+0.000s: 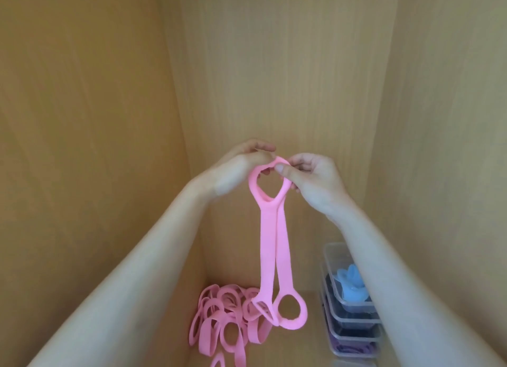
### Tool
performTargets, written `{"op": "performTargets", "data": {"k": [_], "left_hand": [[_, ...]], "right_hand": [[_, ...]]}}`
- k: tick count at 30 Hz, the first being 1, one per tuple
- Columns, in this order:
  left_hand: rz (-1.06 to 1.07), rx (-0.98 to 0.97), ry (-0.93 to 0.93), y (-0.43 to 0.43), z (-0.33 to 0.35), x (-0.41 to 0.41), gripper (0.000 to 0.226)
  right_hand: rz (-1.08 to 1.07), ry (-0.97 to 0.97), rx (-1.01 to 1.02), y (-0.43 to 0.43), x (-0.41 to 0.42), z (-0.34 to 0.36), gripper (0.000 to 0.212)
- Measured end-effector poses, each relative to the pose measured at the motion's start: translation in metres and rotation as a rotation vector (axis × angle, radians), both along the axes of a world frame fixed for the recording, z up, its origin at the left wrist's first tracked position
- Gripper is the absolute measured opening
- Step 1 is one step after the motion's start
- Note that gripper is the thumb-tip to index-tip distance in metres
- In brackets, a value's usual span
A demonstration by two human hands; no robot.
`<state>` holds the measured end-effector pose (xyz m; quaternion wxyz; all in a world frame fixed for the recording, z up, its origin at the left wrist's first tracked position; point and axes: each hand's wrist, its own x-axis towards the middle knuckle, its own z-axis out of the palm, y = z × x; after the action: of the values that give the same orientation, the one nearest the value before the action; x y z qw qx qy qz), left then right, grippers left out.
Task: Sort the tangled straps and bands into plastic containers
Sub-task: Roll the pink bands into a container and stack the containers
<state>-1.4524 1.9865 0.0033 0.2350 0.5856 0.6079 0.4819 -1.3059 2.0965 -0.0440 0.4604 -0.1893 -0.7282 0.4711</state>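
Note:
Two pink straps (270, 246) with ring ends hang side by side in mid air, high above the shelf floor. My left hand (238, 169) pinches the left side of their top ring. My right hand (312, 178) pinches the right side of the same ring, thumb on the front. Their lower rings dangle just over a tangled pile of pink straps (222, 320) on the wooden floor. Stacked clear plastic containers (349, 306) stand at the right; the top one holds blue bands (349, 283), the lower ones dark and purple bands.
Wooden walls (274, 78) close in the space at the left, back and right. My right forearm crosses in front of the container stack. Bare wooden floor (312, 347) lies between the pink pile and the containers.

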Motion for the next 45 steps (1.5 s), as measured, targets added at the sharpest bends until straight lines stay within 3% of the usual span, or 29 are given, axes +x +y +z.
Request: {"op": "performTargets", "data": {"k": [3,6,9,14,17,22,28,33,38,45], "left_hand": [[0.041,0.146,-0.253,-0.004,-0.022,-0.003,0.06],[0.036,0.132,-0.429,-0.004,-0.06,0.006,0.073],[-0.01,-0.007,-0.386,-0.001,-0.09,0.014,0.077],[0.052,-0.188,-0.178,0.005,-0.129,0.01,0.06],[0.096,-0.243,-0.155,0.005,-0.156,-0.001,0.059],[0.151,-0.358,-0.073,0.011,-0.187,-0.013,0.039],[0.044,-0.293,-0.233,0.006,-0.187,-0.009,0.023],[-0.037,-0.292,-0.242,0.009,-0.19,0.007,0.034],[-0.085,-0.287,-0.32,0.019,-0.191,0.024,0.026],[0.005,-0.246,-0.406,0.024,-0.195,0.037,0.036]], "right_hand": [[-0.015,0.042,0.008,-0.002,-0.003,0.012,0.011],[-0.039,0.062,0.009,-0.001,-0.006,0.02,0.012],[-0.058,0.055,0.007,0.001,-0.007,0.027,0.011],[-0.076,0.04,0.028,0.002,-0.01,0.04,0.01],[-0.074,0.035,0.047,0.001,-0.011,0.045,0.011],[-0.083,0.042,0.073,0.005,-0.007,0.048,0.013],[-0.101,0.048,0.073,0.011,-0.003,0.053,0.012],[-0.092,0.07,0.073,0.011,0.001,0.049,0.009],[-0.096,0.088,0.07,0.011,0.007,0.052,0.008],[-0.142,0.122,0.046,0.011,0.014,0.056,0.009]]}}
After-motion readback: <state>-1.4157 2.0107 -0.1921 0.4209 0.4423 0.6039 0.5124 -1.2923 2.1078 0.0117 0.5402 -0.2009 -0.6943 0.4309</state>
